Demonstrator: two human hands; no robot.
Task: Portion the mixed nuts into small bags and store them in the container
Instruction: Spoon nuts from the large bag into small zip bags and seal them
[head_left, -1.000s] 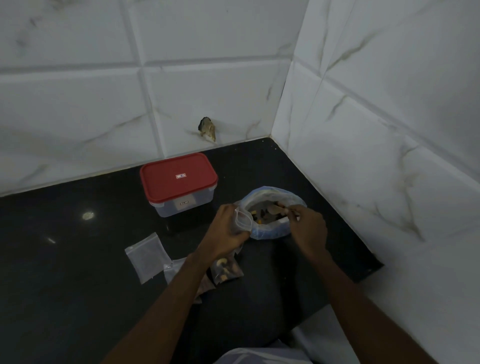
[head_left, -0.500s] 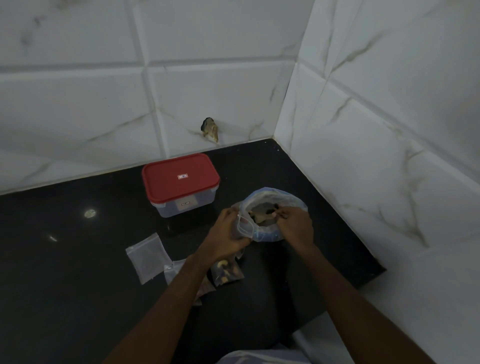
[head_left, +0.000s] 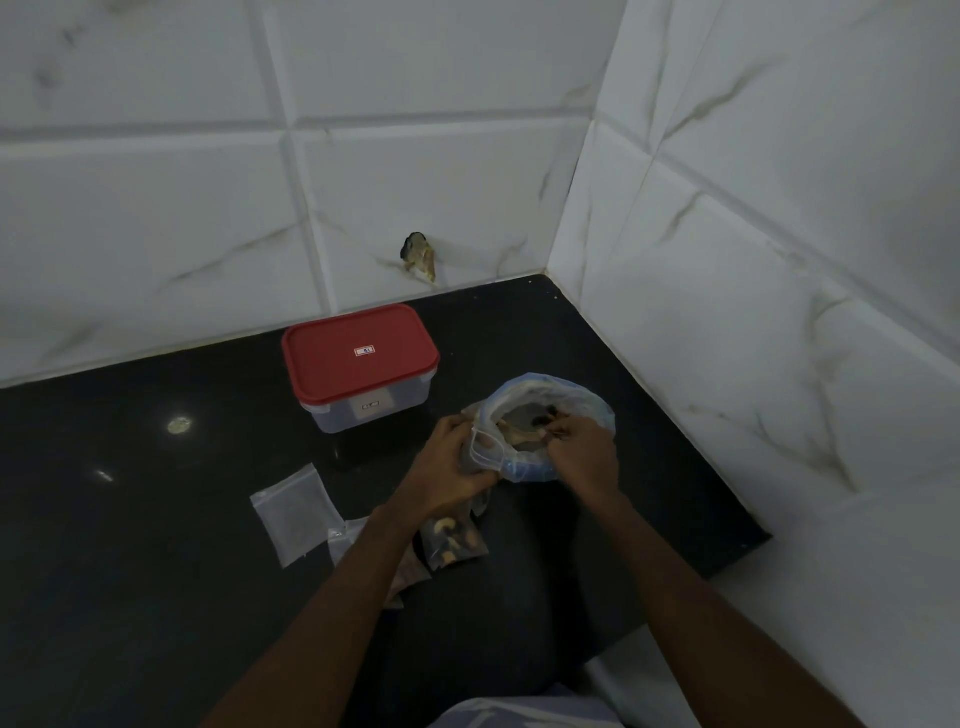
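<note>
A big blue-rimmed plastic bag (head_left: 582, 400) of mixed nuts stands open on the black counter (head_left: 156, 597) near the right wall. My left hand (head_left: 452, 467) grips a small clear zip bag (head_left: 485, 452) by its mouth, right beside the big bag. My right hand (head_left: 584, 449) has its fingertips inside the big bag's mouth, pinched on nuts. A filled small bag of nuts (head_left: 452, 540) lies under my left wrist. The clear container with a red lid (head_left: 358, 358) sits shut behind them.
An empty small zip bag (head_left: 293, 512) lies flat on the counter to the left, with another partly under my left forearm (head_left: 345, 535). White tiled walls close in the back and right. The counter's right end drops off at the lower right (head_left: 748, 545).
My right hand has drawn slightly left toward the small bag, fingers still in the big bag's mouth. The left hand keeps its hold on the small bag.
</note>
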